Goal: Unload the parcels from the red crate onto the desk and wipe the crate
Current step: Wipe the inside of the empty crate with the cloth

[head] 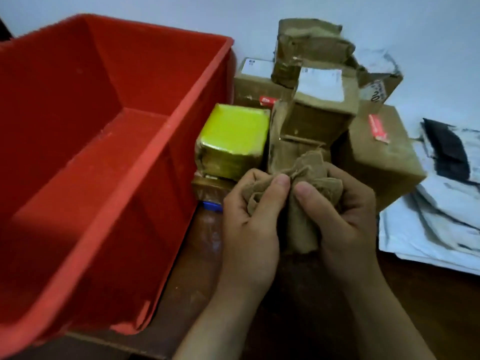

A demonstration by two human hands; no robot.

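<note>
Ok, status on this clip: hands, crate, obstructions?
Left hand and right hand both grip the brown cloth. Red crate empty, parcels stacked beside it. Nothing blocking the crate.

Person's own body, as visible: left hand [249, 224] and right hand [345, 224], both bare. The fingers are bare along all of their visible length. Left thumbnail [282, 180] and right thumbnail [301, 189] are cut short, with rounded tips and a plain surface. Left forearm [207, 320] and right forearm [389, 320] are bare from the wrist to the lower frame edge, slender in build and smooth in outline. Finer surface detail cannot be told in the dim light and slight blur.
</note>
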